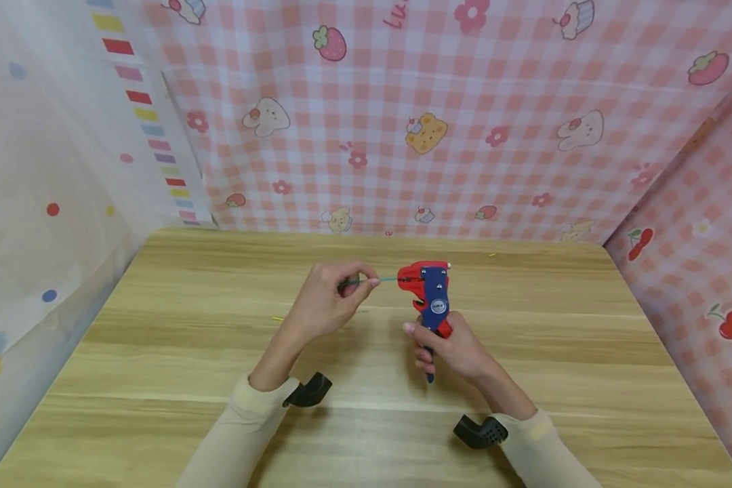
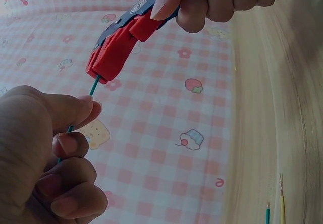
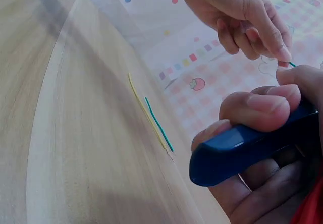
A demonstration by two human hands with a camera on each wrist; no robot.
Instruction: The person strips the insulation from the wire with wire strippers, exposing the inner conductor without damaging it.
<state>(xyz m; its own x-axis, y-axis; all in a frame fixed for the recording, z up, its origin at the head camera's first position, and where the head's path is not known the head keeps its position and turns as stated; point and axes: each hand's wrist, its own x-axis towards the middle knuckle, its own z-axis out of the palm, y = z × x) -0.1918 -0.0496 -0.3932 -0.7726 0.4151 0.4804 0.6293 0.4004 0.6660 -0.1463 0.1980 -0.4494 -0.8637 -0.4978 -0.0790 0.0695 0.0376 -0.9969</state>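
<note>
Between thumb and forefinger, my left hand [image 1: 332, 298] pinches a thin green wire [image 1: 388, 278]. The wire's far end runs into the red nose of a red and blue wire stripper [image 1: 434, 291], so its tip is hidden there. My right hand [image 1: 457, 346] grips the stripper by its handles, nose pointing left, above the table. In the left wrist view the green wire [image 2: 95, 85] enters the red nose, and part of it passes behind the left fingers. The right wrist view shows fingers wrapped round the blue handle [image 3: 227, 151].
On the wooden table [image 1: 158, 352] lie a yellow wire [image 3: 146, 114] with a bare strand end and a shorter green wire [image 3: 158, 124], side by side. A tiny yellow scrap [image 1: 491, 255] is near the back edge. Checked pink cloth [image 1: 378, 183] hangs behind the table.
</note>
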